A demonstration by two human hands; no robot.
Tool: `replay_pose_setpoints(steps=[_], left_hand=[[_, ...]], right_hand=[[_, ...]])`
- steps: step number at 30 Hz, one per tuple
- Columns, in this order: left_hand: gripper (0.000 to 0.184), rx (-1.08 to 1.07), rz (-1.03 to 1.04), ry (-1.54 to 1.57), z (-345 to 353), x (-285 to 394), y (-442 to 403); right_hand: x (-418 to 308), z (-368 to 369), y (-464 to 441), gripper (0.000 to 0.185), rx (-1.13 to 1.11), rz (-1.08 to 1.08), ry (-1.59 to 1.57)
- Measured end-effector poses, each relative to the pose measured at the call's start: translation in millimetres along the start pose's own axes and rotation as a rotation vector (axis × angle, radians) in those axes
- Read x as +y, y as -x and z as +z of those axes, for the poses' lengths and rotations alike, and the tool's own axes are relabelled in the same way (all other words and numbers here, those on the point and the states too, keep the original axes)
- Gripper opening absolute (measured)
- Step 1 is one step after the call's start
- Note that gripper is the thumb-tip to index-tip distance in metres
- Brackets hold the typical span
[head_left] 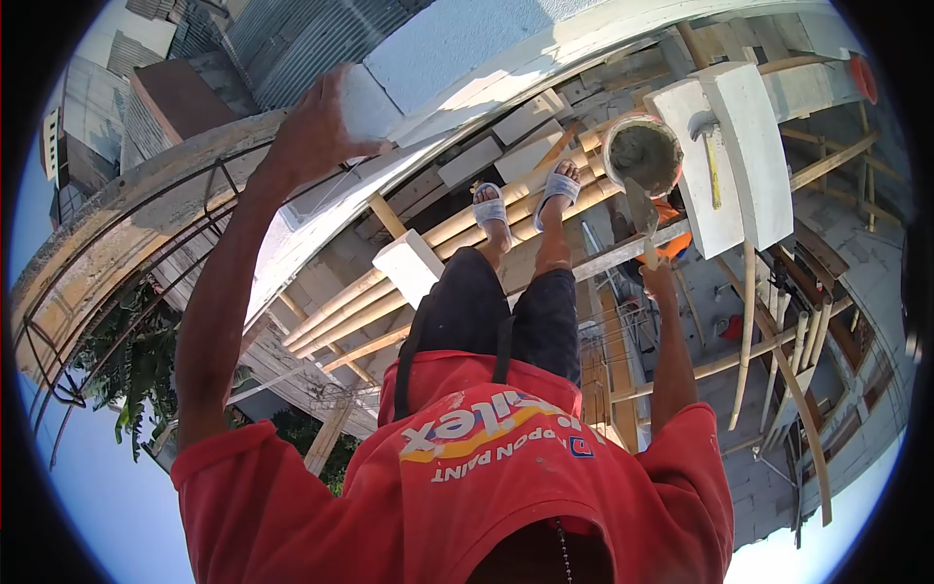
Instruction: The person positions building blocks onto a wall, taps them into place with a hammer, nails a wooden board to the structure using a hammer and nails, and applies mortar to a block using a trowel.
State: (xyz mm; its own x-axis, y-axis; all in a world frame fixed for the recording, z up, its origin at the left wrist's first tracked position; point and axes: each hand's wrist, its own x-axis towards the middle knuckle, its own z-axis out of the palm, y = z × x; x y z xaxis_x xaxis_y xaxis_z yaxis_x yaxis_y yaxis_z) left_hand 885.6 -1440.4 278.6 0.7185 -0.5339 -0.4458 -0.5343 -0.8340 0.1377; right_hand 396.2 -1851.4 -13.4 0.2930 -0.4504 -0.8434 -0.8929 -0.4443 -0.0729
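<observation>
At the upper left, my left hand (316, 131) rests on the end of a white block (365, 102) on top of the wall, its fingers spread over the edge. My right hand (659, 279) is closed round the handle of a trowel (642, 212). The trowel's blade points up to the rim of a round bucket (642, 154) that holds grey mortar. Beside the bucket, a hammer (713, 167) with a yellow handle lies on a pale block (693, 165).
I stand in sandals on bamboo poles (525, 209) laid over a drop. A white block (409, 265) sits on the poles at left. Steel bars (209, 190) stick out along the concrete edge. Below at right are more poles (747, 331) and someone in orange, partly hidden.
</observation>
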Motion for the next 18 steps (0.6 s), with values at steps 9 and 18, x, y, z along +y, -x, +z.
replay_pose_setpoints(steps=[9,18], left_hand=[[0.109,0.051,0.001,-0.068,-41,13,23],[0.099,0.101,-0.081,0.012,-83,38,47]], right_hand=[[1,4,-4,0.067,0.020,-0.017,-0.008],[-39,-9,6,0.061,0.009,0.053,0.024]])
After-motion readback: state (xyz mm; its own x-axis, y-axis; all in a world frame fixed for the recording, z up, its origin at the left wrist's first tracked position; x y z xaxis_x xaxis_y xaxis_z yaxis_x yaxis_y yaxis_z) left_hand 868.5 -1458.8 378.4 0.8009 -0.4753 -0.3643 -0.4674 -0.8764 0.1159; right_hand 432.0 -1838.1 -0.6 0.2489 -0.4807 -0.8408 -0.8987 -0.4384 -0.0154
